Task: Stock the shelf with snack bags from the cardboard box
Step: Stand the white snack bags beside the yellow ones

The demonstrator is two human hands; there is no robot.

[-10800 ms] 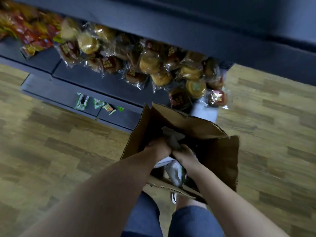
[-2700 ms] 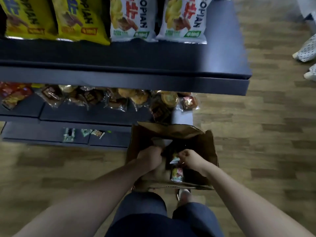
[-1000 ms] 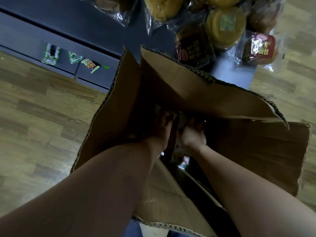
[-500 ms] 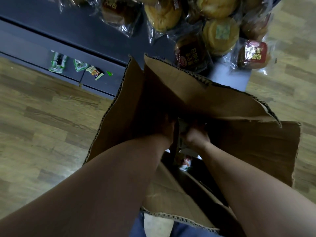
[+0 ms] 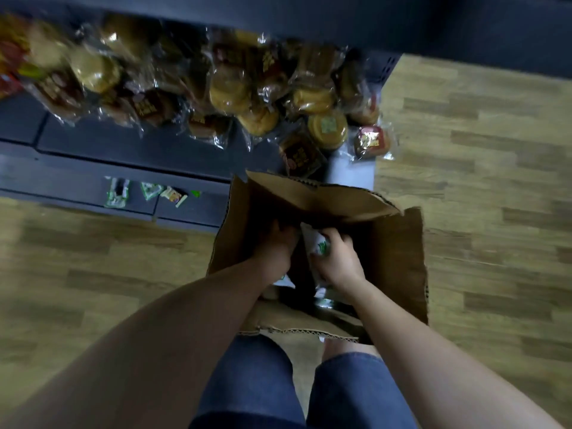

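Both your hands are inside the cardboard box [image 5: 396, 261] — right hand [image 5: 337, 261] grips a white snack bag [image 5: 317, 244], left hand [image 5: 275, 246] fingers hidden, can't tell — nothing newly shelved yet

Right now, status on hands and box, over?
Both hands inside cardboard box. Right hand grips white snack bag. Left hand fingers hidden, grip unclear. Far flap overhangs opening.

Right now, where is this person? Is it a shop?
Probably a small shop. A dark shelf holds a pile of wrapped buns, and both hands, left hand and right hand, reach into a cardboard box of stock on the wooden floor.
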